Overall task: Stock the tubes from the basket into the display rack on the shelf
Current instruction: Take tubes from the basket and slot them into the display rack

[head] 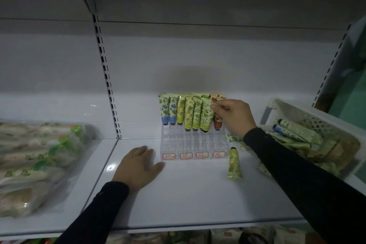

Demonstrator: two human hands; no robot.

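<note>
Seemingly light and soft-walled, the green tube [206, 115] stands cap-down in the clear display rack [193, 142] on the shelf [198, 194]; the right hand [232, 117] pinches its stiff crimped top, the best hold. The left hand [138, 164] rests flat, open. More tubes fill the basket [297, 111].

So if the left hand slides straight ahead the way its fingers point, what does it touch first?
Probably the front left corner of the clear display rack; the left hand lies flat on the shelf, fingers aimed there. Depth is uncertain.

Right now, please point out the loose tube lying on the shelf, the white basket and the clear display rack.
loose tube [234, 161]: head view, mid body.
white basket [285, 107]: head view, back rim.
clear display rack [193, 140]: head view, empty front slots.
</note>
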